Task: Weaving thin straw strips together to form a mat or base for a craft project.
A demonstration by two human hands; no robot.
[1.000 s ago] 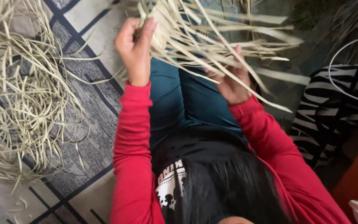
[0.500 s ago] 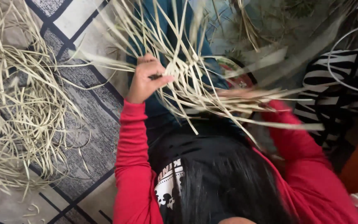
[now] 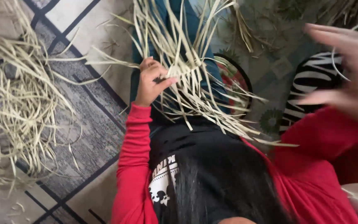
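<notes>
Pale, flat woven strips [image 3: 191, 79] fan out loose-ended — left hand [image 3: 150, 83] fingers pinch them; right hand [image 3: 344, 70] fingers spread, empty.

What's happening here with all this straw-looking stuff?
A person in red sleeves sits on a patterned rug working with pale, flat plant strips. The left hand pinches a partly woven bundle of strips over the lap, its loose ends fanning out in all directions. The right hand is lifted off to the side, open and blurred, holding nothing. A big loose heap of strips lies on the rug beside the left arm.
</notes>
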